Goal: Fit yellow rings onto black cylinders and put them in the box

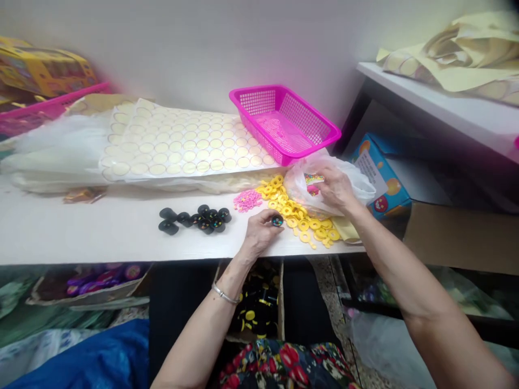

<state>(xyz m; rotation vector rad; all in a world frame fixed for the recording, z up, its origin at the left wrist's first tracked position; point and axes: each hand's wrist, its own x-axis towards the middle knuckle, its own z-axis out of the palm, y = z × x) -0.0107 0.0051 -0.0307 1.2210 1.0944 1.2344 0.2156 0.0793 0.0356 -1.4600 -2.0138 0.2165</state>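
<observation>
My left hand [261,233] pinches a small black cup [277,220] just above the table, its round mouth facing me with coloured bits inside. My right hand [335,189] reaches into the mouth of a white plastic bag [360,181]. Its fingers are closed; what they grip is partly hidden, near multicoloured bits [314,178] and something bright pink [312,189] in the bag. Between the hands spreads a heap of yellow ring-shaped pieces with short stems [305,223]. Small pink pieces [247,200] lie beside them. Several more black cups [206,219] stand or lie left, some holding coloured bits.
A pink mesh basket [286,154] sits behind the bag. Sheets of round stickers [182,140] cover the table's back. Below the front edge, a box [281,302] holds black and yellow pieces. A blue carton [385,183] and a raised white shelf [454,108] are at right.
</observation>
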